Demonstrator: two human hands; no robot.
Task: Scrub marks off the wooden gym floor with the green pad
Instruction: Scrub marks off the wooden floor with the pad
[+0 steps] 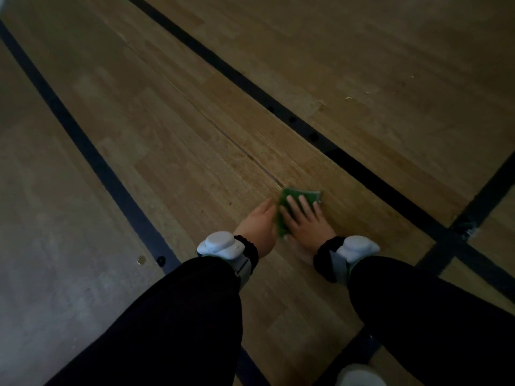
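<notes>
A green scrub pad lies flat on the wooden gym floor, at the near end of a thin dark scuff line that runs away up-left. My right hand presses on top of the pad with its fingers straight and spread. My left hand lies against the pad's left edge, its fingers hidden behind the pad's side, so the frame does not show whether they grip it. Both wrists wear white trackers on black bands.
Dark painted court lines cross the floor: one at the left, one at the right, and a crossing line at far right. Small light specks lie beyond the right line. A small wet spot sits at lower left.
</notes>
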